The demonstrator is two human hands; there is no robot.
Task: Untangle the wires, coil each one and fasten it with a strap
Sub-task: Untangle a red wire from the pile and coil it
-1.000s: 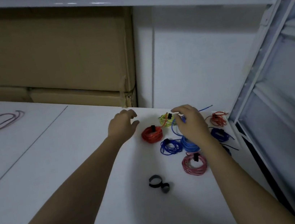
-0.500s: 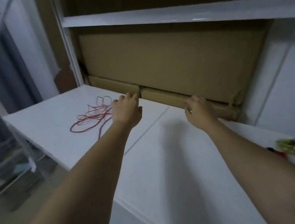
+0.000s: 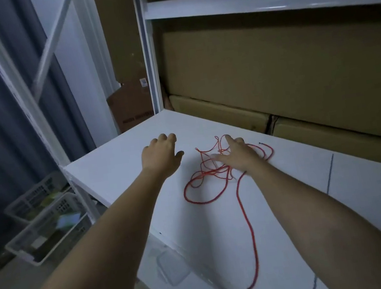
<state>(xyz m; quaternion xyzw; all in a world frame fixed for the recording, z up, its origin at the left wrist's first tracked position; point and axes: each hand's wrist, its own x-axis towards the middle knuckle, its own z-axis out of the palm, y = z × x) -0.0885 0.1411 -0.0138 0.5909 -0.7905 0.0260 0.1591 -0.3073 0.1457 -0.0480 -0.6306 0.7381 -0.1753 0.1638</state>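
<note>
Both arms reach out over the white table (image 3: pixel 118 159). Right hand (image 3: pixel 237 155) lies palm down on the red wire (image 3: pixel 210 178), fingers straight and spread, index pointing away, thumb out to the left across the tangle. It touches the wire from above, no grip visible. Left hand (image 3: pixel 161 155) is just left of the tangle, apart from it, fingers loosely curled downward, holding nothing; cannot tell if it touches the table.

The wire lies loose and tangled on the table's left part, near the back. Several loops bunch under and around the right hand, one bigger loop sits toward the near side. A long single strand runs from the tangle toward the front edge, its dark end lying close to that edge.

Cardboard boxes (image 3: pixel 285 77) stand against the back of the table under a white shelf (image 3: pixel 262 2). Two plastic baskets (image 3: pixel 42 229) sit on the floor to the left, beside the white rack post (image 3: pixel 33 112). A dark seam line (image 3: pixel 329 173) crosses the tabletop on the right.
</note>
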